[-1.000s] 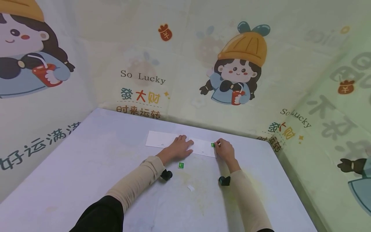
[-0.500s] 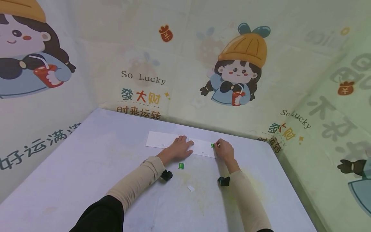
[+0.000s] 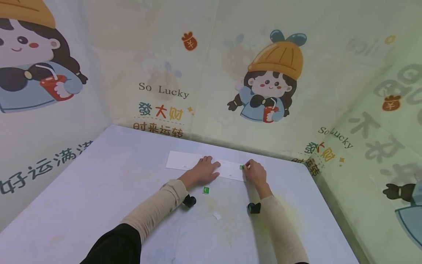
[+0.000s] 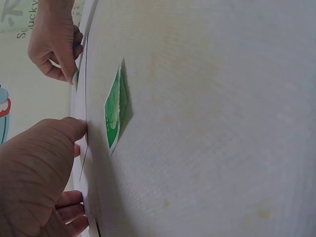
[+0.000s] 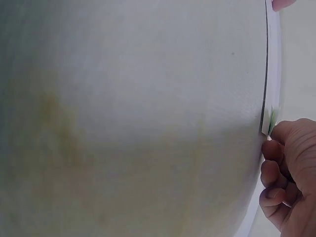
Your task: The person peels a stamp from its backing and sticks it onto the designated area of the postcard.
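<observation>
White paper (image 3: 181,160) lies flat near the table's far edge and shows on both sides of my left hand (image 3: 205,171), which rests on it with spread fingers. At the paper's right end, my right hand (image 3: 255,171) pinches a small green stamp (image 3: 241,167) between thumb and forefinger. The right wrist view shows this green stamp (image 5: 273,117) edge-on right at the paper's corner, its face mostly hidden. A second green stamp (image 3: 206,190) with a white border lies on the table, nearer than the paper; up close, this stamp (image 4: 114,108) has a raised, serrated edge.
A small white scrap (image 3: 217,215) lies on the table (image 3: 158,234) between my forearms. Black wrist-worn pieces, one at the left wrist (image 3: 189,201) and one at the right wrist (image 3: 254,208), hang close above the surface. Printed cloth walls (image 3: 211,73) stand around the table.
The head view has tilted slightly, so everything sits a little lower in it. Both hands keep their places, and the right hand still pinches the stamp at the paper's right end.
</observation>
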